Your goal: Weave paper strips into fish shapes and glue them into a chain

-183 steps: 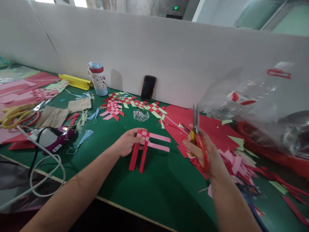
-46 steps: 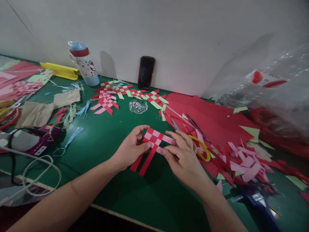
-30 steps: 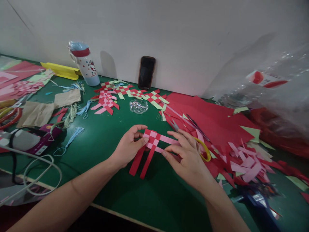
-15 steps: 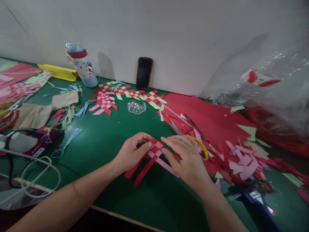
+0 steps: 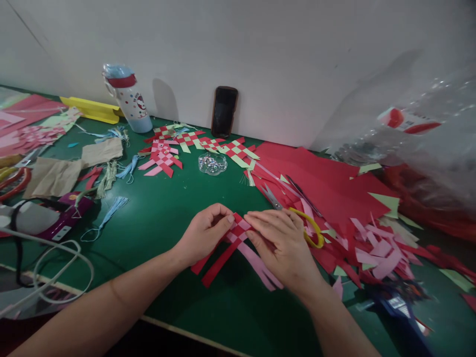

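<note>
Roughly mid-bench: small woven paper piece, red and pink checks, sits directly between the two hands, its checked square turned corner-wise. Left hand: narrow grip, thumb flat on the upper face at the piece's left side, index finger curled at the far edge; paper pinched there. Right hand: also a narrow grip, thumb and outstretched fingers meeting the right corner, paper held between them; the far fingers' contact is partly hidden. Centre of the checks uncovered, just right of the left thumb tip and just left of the right thumb. Two red strips trail from it toward the lower left, partly below the left hand; pink strips slant to the lower right, close beside the right palm. Cannot tell whether the strip ends touch the green bench. Scissors with a yellow handle lie just beyond the right hand, partly covered by it, blades pointing to the far left. Past the hands, a clear dish of beads; left of it, a red-and-pink woven piece. Phone upright against the wall behind. Pink scraps heaped well to the right.
</note>
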A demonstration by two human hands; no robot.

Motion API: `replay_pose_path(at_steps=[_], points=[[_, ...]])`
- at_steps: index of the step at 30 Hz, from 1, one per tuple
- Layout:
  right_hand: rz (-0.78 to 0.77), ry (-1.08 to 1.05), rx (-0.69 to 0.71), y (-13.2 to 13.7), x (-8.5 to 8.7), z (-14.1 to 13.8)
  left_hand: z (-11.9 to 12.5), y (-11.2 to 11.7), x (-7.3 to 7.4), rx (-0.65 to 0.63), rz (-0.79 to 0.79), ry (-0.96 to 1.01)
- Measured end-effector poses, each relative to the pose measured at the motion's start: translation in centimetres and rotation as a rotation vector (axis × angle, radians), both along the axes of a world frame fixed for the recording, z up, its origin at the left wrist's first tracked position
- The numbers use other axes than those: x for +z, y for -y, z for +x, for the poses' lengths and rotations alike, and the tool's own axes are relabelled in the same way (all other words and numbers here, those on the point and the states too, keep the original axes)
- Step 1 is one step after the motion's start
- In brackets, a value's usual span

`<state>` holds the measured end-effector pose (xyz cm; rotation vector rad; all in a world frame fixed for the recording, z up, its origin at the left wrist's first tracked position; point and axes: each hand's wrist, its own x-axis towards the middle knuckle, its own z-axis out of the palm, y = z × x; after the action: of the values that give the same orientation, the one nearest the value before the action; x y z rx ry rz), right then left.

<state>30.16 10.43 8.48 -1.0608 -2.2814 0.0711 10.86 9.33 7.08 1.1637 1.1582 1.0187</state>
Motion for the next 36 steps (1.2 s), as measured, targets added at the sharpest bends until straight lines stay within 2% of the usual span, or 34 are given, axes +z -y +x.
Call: replay_pose_path(at_steps=[4,8,11,13,15,17,18,20,22,24,26,28,30,33,36], points=[[-0.088,-0.039,-0.057,-0.1,0.1,0.2,-0.1,0.1,-0.2,0.004,0.001,0.055],[-0.224,-0.03,-0.053,-0.1,0.3,0.2,0.0,0.2,0.2,0.008,-0.021,0.099],[-0.259,-0.067,-0.06,-0.3,0.8,0.2,-0.1,0.0,0.5,0.016,-0.043,0.133],[-0.241,-0.1,-0.097,-0.4,1.0,0.4,-0.4,-0.2,0.5,0.058,-0.024,0.154],[-0.167,-0.159,-0.159,-0.5,1.1,0.8,-0.7,-0.2,0.6,0.161,0.05,0.145],[-0.006,-0.208,-0.229,-0.5,1.1,1.2,-1.1,-0.1,0.9,0.235,0.136,0.093],[0.094,-0.204,-0.252,-0.5,1.1,1.4,-1.3,0.0,1.1,0.226,0.156,0.066],[0.275,-0.125,-0.253,-0.4,1.2,1.6,-1.4,0.3,1.4,0.089,0.114,0.07],[0.38,-0.007,-0.208,-0.2,1.4,1.5,-1.3,0.7,1.5,-0.128,-0.016,0.198],[0.426,0.087,-0.162,0.1,1.6,1.2,-1.1,0.8,1.3,-0.302,-0.17,0.402],[0.438,0.153,-0.127,0.4,1.9,0.8,-1.0,0.7,1.2,-0.369,-0.303,0.567],[0.434,0.194,-0.092,0.7,2.0,0.3,-1.0,0.4,1.1,-0.346,-0.39,0.631],[0.42,0.213,-0.057,0.8,2.1,-0.1,-1.0,0.1,1.1,-0.267,-0.429,0.639],[0.381,0.204,-0.02,0.7,1.9,-0.4,-1.0,-0.3,1.1,-0.125,-0.441,0.626],[0.294,0.114,0.021,0.4,1.6,0.1,-1.1,-0.5,0.8,-0.085,-0.398,0.576]])
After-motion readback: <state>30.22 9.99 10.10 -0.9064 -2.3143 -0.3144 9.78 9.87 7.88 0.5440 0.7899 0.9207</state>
